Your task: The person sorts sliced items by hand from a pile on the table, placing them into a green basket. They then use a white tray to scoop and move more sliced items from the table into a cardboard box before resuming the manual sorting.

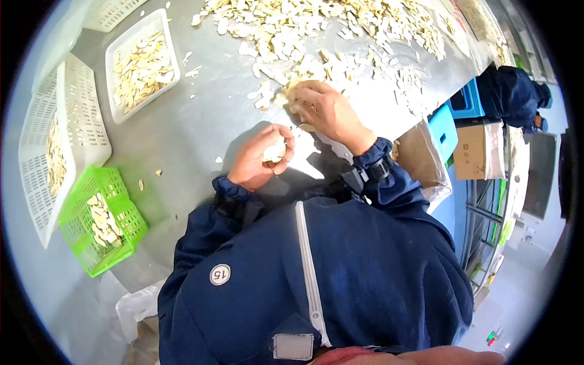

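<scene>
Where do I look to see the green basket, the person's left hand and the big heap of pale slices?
Green basket (129, 218): head view, on its perforated side wall.
Left hand (252, 160): head view, mid-hand, behind the curled fingers.
Heap of pale slices (291, 29): head view, on its dense part.

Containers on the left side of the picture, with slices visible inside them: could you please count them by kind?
White solid-walled tray: 1
White perforated basket: 1
Green perforated basket: 1
Total: 3
</scene>
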{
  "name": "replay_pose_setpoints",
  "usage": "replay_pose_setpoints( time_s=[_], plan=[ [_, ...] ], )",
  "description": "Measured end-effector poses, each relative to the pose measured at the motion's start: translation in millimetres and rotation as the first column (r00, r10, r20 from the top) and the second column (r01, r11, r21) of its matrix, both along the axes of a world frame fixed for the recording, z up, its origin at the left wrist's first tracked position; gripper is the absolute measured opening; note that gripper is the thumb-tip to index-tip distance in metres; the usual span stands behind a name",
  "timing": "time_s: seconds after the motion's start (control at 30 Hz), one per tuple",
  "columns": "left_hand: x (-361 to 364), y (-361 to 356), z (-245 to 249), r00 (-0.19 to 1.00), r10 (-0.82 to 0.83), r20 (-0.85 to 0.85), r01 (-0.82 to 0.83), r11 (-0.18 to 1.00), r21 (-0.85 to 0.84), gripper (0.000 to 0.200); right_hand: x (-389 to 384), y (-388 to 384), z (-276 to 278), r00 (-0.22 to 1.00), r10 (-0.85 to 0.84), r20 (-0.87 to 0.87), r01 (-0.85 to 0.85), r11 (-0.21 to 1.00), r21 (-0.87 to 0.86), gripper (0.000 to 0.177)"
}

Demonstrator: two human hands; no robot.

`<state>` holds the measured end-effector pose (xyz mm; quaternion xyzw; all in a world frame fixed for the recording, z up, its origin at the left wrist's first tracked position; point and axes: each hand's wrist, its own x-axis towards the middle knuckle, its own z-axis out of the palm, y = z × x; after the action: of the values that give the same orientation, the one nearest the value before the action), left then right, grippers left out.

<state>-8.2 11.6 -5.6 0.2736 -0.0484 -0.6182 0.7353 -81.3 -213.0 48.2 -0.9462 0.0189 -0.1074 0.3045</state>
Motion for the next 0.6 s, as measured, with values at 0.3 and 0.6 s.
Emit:
replay_pose_setpoints(
  time_s=[0.3,0.6],
  plan=[
    [-2.6,-3.3,7.0,1.0,0.019,-0.016,-0.019,1.0,0.016,0.024,3.1,-13.5,5.3,0.989,-0.142,0.038,0.146,0.98,-0.134,0.027],
    [-1.4,-3.3,4.0,1.0,0.012,-0.017,-0.012,1.0,0.001,0.026,14.6,-3.2,-10.8,0.99,-0.138,0.036,0.143,0.977,-0.16,0.025]
  ],
)
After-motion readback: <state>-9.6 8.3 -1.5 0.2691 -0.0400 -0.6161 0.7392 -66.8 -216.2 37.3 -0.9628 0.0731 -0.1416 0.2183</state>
